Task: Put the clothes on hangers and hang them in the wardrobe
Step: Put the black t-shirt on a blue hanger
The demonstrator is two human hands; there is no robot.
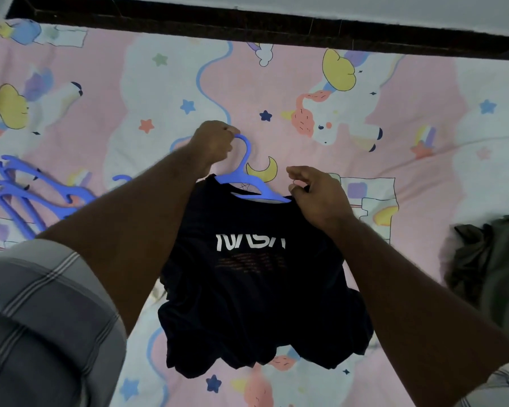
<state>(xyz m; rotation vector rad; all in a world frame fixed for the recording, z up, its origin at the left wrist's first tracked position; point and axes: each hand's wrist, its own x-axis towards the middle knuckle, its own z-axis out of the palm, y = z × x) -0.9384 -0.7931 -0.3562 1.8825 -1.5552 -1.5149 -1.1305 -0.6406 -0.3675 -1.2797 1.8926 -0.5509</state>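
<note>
Checked sleeve at 7 o'clock. Left hand (213, 142) fingers curled round blue hanger (249, 183) hook at 12. Right hand (315, 195) fingers pinch dark T-shirt (253, 289) shoulder, just right; hanger bar runs 10-to-4 through collar, above bed (423, 160).

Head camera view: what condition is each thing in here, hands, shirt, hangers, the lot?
Left hand: grips the hook of the blue hanger.
Right hand: pinches the shirt's shoulder at the hanger's end.
Blue hanger: lifted, partly inside the neck opening.
Dark T-shirt: held up over the bed, crumpled at the bottom.
Spare blue hangers: piled on the bedsheet.
Grey-green garment: crumpled, unhung.
</note>
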